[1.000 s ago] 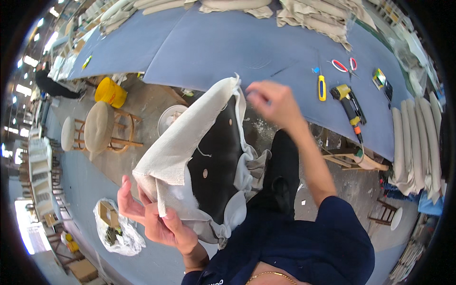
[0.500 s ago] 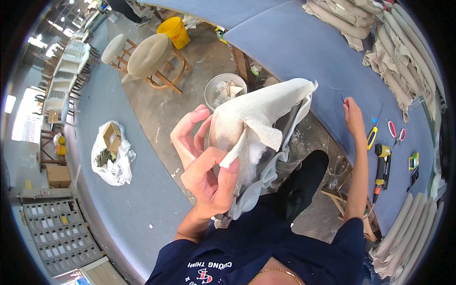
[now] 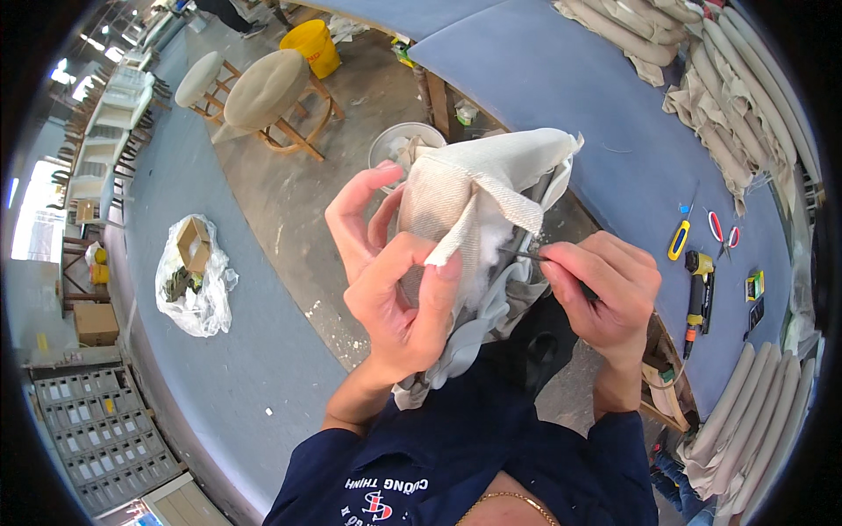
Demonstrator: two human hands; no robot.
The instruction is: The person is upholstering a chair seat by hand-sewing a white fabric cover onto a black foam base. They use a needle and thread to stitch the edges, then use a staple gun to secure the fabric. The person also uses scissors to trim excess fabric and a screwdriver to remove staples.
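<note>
Head view, catalogued by an onlooker on the workshop floor. Item one: upholstered cushion piece (image 3: 500,162), pale beige woven cover, raised before the wearer's torso at the near edge of the blue worktable (image 3: 579,105); cover parted into flaps, white fibre stuffing (image 3: 495,245) bulging through the gap.

Item two: left hand (image 3: 395,289), thumb and forefinger pinching the edge of one flap, remaining fingers curved and spread along the cushion's side.

Item three: right hand (image 3: 607,289), thumb and fingertips pinching a slim dark tool (image 3: 528,254), its tip pointing into the opening beside the stuffing; whether tip and stuffing touch, I cannot tell.

On the worktable, right side: yellow-handled screwdriver (image 3: 679,240); red-handled scissors (image 3: 726,246), just beside it; yellow-and-black pneumatic stapler (image 3: 697,294) with orange end fitting.

Far end of the worktable: beige fabric-covered pads (image 3: 614,33), stacked.

On the floor, left: padded round stool (image 3: 267,89), wooden legs; yellow bucket (image 3: 313,51), behind it; clear plastic bag (image 3: 210,305) around an open cardboard box (image 3: 194,245).
</note>
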